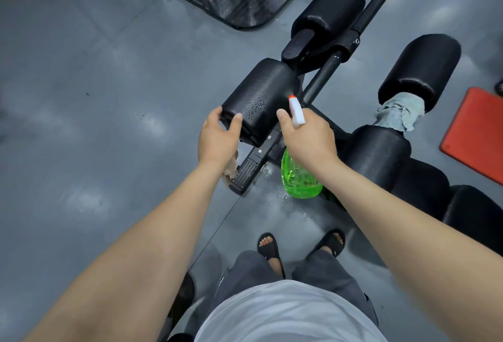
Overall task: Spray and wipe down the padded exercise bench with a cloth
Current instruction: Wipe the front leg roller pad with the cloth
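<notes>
Bare forearms reach out over a pale shirt toward the bench (321, 74), and the matter turns on its nearest roller pad (258, 94). It lies straight ahead of both hands, its long axis running from near-left to far-right, its upper face beaded with droplets. The left hand (217, 137) grasps the pad's near end, thumb on top and fingers curled round the end face, so it is the hand in contact. A brownish cloth (231, 168) hangs from beneath its palm, though how it is held is hidden. Just right of the pad, the right hand (307, 137) is wrapped round the neck of the green spray bottle (299, 178), whose orange tip points far-left at the pad's flank, close but apart. With the pad wet, a wipe along its axis by the left hand looks the likely next step. Farther right, a pale blue cloth (400, 114) is draped between other pads, and a red mat (479, 134) lies on the floor (109, 96).
</notes>
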A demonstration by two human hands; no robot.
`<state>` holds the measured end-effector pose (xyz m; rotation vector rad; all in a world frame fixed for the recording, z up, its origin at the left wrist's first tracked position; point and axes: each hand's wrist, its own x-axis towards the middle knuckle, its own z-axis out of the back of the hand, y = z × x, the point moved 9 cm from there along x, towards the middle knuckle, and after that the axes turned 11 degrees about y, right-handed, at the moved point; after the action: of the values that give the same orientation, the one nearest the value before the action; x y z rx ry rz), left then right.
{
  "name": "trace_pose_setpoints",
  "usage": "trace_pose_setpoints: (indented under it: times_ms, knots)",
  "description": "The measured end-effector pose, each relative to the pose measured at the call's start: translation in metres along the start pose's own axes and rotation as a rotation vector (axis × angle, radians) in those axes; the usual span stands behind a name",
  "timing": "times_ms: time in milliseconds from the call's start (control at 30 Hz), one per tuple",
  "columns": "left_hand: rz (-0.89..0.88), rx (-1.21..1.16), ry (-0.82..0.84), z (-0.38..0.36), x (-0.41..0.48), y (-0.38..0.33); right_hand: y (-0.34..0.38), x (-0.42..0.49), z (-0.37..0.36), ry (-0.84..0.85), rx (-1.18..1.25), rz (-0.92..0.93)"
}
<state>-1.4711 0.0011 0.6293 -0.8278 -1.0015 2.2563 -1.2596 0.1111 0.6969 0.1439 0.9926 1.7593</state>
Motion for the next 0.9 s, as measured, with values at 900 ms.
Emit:
trace_pose_setpoints:
  times_ms: [900]
  knots:
    - [0.049, 0.011, 0.029, 0.006, 0.01, -0.001, 0.006, 0.002, 0.002, 0.071, 0.031, -0.013]
